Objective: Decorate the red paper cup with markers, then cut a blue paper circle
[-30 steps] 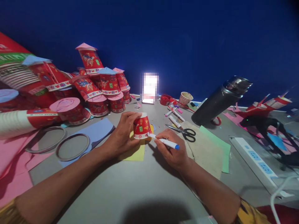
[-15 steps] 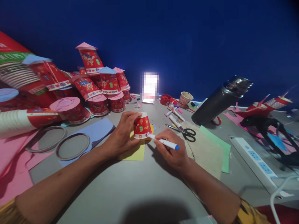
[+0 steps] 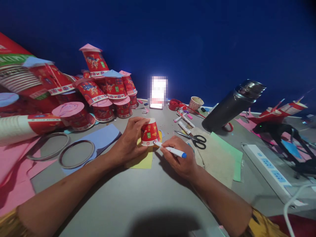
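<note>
My left hand (image 3: 132,140) is closed around the left side of a red paper cup (image 3: 151,131), which is upside down with its white patterned rim band at the bottom. In my right hand (image 3: 179,158) is a white marker pen (image 3: 174,151) with a blue end, held in a writing grip. Its tip meets the rim band at the cup's lower right. Beneath the cup and left hand lies a yellow sheet of paper (image 3: 143,161). Open black-handled scissors (image 3: 195,140) rest just beyond my right hand.
Decorated red cups (image 3: 113,87) are piled at the back left. Two grey rings (image 3: 77,154) lie on blue paper (image 3: 106,136). A bright phone (image 3: 158,90) stands against the wall. At the right are loose markers (image 3: 184,126), a dark flask (image 3: 232,107) and a power strip (image 3: 266,171).
The marker and my right hand have shifted slightly left along the cup's rim band. The cup stays in my left hand, turned very little if at all.
</note>
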